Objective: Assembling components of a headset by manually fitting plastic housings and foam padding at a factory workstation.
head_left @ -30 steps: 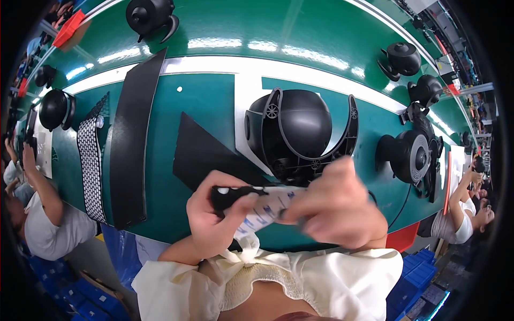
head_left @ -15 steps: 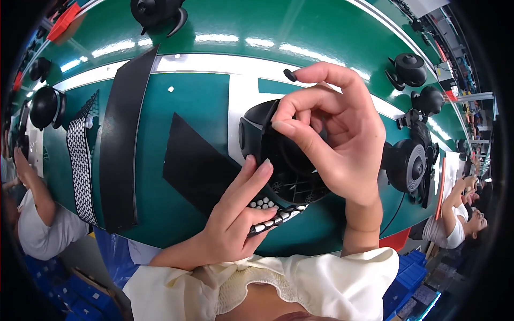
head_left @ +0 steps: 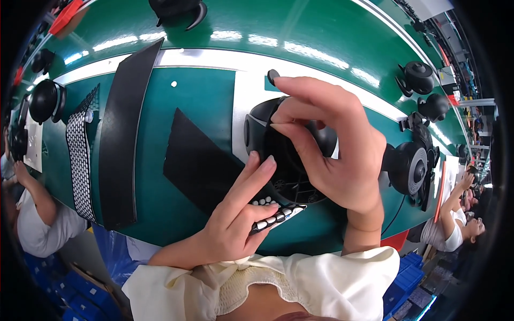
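A rounded black plastic housing [head_left: 286, 166] with an open, ribbed underside is tilted up in front of me. My right hand [head_left: 342, 155] reaches over it, thumb and a finger pinching its rim. On the raised index fingertip of that hand sits a small black round pad [head_left: 272, 76]. My left hand [head_left: 230, 222] grips a small sheet of round pads [head_left: 276, 218], black with white dots, between thumb and fingers. Two of its fingertips rest against the housing's left side. What lies beneath my right palm is partly hidden.
Black foam sheets [head_left: 124, 134] [head_left: 195, 166] and a white-dotted pad sheet [head_left: 80, 166] lie on the green mat. Another black unit [head_left: 409, 168] stands at right. More black units [head_left: 179, 10] sit on the green belt [head_left: 257, 24] beyond. Co-workers are at both sides.
My right index finger, with the pad on its tip, has shifted left and slightly down. The black units on the far belt have moved to the right. My left hand has barely moved.
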`<control>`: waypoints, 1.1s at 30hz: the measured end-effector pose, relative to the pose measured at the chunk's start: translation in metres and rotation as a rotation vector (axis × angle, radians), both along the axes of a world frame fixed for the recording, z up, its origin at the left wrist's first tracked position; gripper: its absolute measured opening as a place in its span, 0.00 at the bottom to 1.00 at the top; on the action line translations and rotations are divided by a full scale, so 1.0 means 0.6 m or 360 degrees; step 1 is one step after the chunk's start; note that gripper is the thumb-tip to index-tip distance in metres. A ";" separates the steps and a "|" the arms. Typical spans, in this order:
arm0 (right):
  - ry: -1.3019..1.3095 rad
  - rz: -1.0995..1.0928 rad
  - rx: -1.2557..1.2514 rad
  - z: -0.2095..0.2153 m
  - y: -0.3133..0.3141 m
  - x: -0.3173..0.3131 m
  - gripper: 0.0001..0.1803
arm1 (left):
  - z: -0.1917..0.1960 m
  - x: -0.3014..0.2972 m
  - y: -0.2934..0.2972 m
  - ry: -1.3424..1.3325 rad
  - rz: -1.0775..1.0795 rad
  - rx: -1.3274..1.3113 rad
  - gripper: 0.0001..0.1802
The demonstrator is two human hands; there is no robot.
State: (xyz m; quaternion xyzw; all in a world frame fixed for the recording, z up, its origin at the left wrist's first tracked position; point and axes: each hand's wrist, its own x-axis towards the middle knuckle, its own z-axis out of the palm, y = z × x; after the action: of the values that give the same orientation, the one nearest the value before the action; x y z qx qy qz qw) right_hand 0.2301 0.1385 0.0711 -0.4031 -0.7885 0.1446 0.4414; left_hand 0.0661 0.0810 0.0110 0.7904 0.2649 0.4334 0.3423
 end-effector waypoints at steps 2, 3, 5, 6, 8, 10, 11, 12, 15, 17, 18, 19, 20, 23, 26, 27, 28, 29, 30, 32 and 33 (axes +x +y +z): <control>-0.0245 -0.0061 0.0170 -0.003 0.000 0.006 0.22 | -0.001 0.000 0.000 0.0039 -0.0053 -0.0002 0.10; -0.0250 -0.0061 0.0167 -0.002 -0.002 0.007 0.22 | 0.004 0.005 0.002 -0.0012 -0.0026 -0.0012 0.10; -0.0309 -0.0029 0.0337 0.006 -0.010 0.006 0.21 | 0.009 0.007 0.003 -0.0065 0.0005 -0.0025 0.11; -0.0453 -0.0105 0.0348 0.017 -0.017 0.001 0.20 | 0.010 0.007 0.002 -0.0052 0.0006 -0.0028 0.11; -0.0822 -0.0135 0.0597 0.001 -0.026 0.000 0.19 | 0.009 0.004 -0.001 -0.0025 0.0016 -0.0069 0.12; -0.0934 -0.0171 0.0750 -0.004 -0.023 -0.001 0.19 | 0.009 0.002 -0.001 -0.0018 0.0033 -0.0071 0.12; -0.0806 -0.0123 0.0615 0.001 -0.020 0.004 0.17 | 0.008 0.002 0.002 -0.0026 0.0038 -0.0068 0.12; -0.0677 -0.0075 0.0481 0.006 -0.017 0.011 0.15 | 0.007 0.005 0.007 -0.0087 0.0032 -0.0044 0.11; 0.0146 -0.0096 -0.0252 0.008 -0.022 0.045 0.20 | 0.008 0.004 0.008 -0.0051 0.0021 -0.0015 0.10; 0.0581 -0.0260 -0.0349 0.014 -0.031 0.069 0.07 | 0.010 0.004 0.008 -0.0064 0.0009 -0.0016 0.10; 0.0483 -0.0336 -0.0360 0.021 -0.034 0.085 0.05 | 0.011 0.005 0.007 -0.0065 0.0015 -0.0016 0.09; 0.0442 -0.0344 -0.0434 0.022 -0.036 0.094 0.04 | 0.011 0.005 0.006 -0.0067 0.0016 -0.0017 0.09; 0.0408 -0.0355 -0.0516 0.013 -0.037 0.104 0.03 | 0.007 0.003 0.006 -0.0057 0.0012 -0.0017 0.08; 0.0773 -0.0199 -0.0962 -0.008 -0.034 0.109 0.05 | -0.001 -0.002 0.003 0.0025 0.0051 0.0009 0.09; 0.0724 -0.0265 -0.0872 -0.007 -0.033 0.111 0.06 | -0.004 -0.006 -0.001 0.0053 0.0099 -0.0003 0.09; 0.0710 -0.0298 -0.0875 -0.008 -0.035 0.115 0.07 | -0.006 -0.005 -0.003 0.0064 0.0120 -0.0021 0.08; 0.0697 -0.0329 -0.0878 -0.007 -0.038 0.120 0.07 | -0.009 -0.003 -0.005 0.0042 0.0108 -0.0053 0.08; 0.0706 -0.0362 -0.0901 -0.003 -0.040 0.120 0.07 | -0.011 -0.004 -0.007 0.0031 0.0119 -0.0082 0.08; 0.0670 -0.0375 -0.0898 -0.001 -0.042 0.119 0.06 | -0.010 -0.005 -0.008 0.0053 0.0124 -0.0076 0.08; 0.0633 -0.0403 -0.0942 -0.003 -0.044 0.119 0.05 | -0.011 -0.007 -0.007 0.0062 0.0130 -0.0075 0.08; 0.0637 -0.0416 -0.0938 -0.003 -0.046 0.118 0.05 | -0.011 -0.008 -0.007 0.0071 0.0147 -0.0076 0.08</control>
State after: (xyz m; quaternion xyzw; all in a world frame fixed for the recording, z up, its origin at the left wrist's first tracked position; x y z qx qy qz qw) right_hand 0.3008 0.1112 0.0692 -0.5737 -0.5532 0.3836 0.4665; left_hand 0.0611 0.0769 0.0042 0.7784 0.3188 0.4247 0.3348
